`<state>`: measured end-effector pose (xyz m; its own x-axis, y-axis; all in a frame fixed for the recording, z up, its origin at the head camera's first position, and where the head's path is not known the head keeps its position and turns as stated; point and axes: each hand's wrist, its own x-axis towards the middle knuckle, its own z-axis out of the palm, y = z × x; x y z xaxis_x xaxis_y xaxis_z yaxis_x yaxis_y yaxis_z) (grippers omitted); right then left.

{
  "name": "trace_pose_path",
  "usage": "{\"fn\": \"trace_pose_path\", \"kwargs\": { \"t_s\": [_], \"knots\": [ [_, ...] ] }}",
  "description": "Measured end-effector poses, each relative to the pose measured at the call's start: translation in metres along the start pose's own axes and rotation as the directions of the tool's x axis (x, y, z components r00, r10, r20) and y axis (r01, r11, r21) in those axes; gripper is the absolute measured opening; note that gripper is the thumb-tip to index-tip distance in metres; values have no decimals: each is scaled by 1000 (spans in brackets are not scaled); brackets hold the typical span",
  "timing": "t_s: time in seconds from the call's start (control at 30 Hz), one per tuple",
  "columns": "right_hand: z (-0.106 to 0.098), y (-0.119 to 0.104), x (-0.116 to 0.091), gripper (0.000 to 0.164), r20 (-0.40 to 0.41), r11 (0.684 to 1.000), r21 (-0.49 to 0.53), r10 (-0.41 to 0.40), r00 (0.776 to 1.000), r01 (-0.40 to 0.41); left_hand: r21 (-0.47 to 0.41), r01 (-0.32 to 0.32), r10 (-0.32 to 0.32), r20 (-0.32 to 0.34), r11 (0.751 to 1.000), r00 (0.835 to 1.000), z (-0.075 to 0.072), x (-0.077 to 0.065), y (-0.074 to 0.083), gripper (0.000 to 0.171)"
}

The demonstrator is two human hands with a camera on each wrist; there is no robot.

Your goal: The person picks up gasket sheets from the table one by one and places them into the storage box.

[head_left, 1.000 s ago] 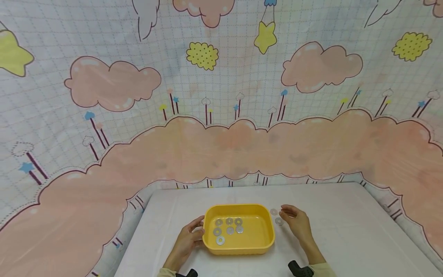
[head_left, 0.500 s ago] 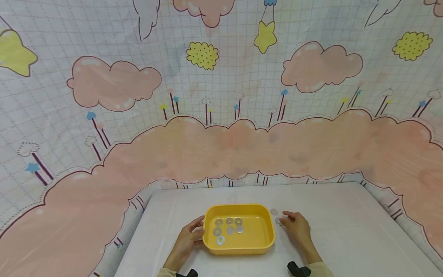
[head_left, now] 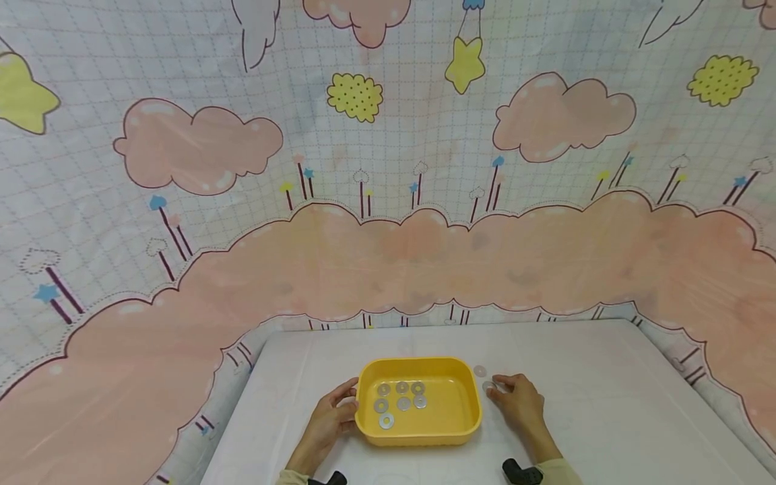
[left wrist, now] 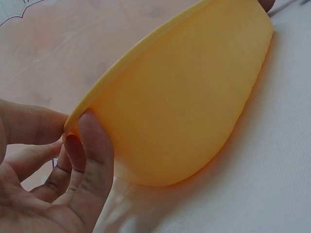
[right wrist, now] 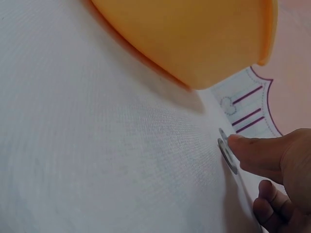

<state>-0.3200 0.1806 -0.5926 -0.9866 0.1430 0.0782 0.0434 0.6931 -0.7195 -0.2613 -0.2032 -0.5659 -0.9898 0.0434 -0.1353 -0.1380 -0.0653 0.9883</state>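
In the head view a yellow plastic tray (head_left: 424,438) stands on the white table, with several flat metal washers (head_left: 386,421) lying in its left half. My left hand (head_left: 325,424) holds the tray's left end; in the left wrist view its thumb (left wrist: 95,145) presses the outer wall just below the rim. Right of the tray, my right hand (head_left: 521,407) has thumb and index finger at the edges of a washer (right wrist: 227,155), which is down at the table surface and partly covered by the fingertips. Another washer (head_left: 480,371) lies just behind it.
A white cloth covers the table (head_left: 618,404). Behind it hangs a patterned curtain (head_left: 388,269) with clouds and stars. Dark wrist devices (head_left: 521,471) sit at both sleeves, near the bottom of the head view.
My right hand has come down and slightly toward me, its thumb and index finger now at the nearer washer. My left hand, the tray and the washers in it have not moved.
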Motion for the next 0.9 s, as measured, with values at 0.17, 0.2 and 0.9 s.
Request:
{"fn": "trace_pose_path", "kwargs": {
  "t_s": [0.17, 0.2, 0.9],
  "knots": [
    [2, 0, 0, 36, -16, 999, -30, -21, 1000, 21, -2, -6, 6, 2, 1000, 1000, 0, 0, 0, 63],
    [2, 0, 0, 36, -21, 999, -34, -25, 999, 24, -3, -6, 6, 2, 1000, 1000, 0, 0, 0, 63],
    [4, 1, -3, 24, -44, 996, -60, -64, 997, 61, 6, -7, 7, -3, 1000, 1000, 1, -2, -1, 61]
  ]
}}
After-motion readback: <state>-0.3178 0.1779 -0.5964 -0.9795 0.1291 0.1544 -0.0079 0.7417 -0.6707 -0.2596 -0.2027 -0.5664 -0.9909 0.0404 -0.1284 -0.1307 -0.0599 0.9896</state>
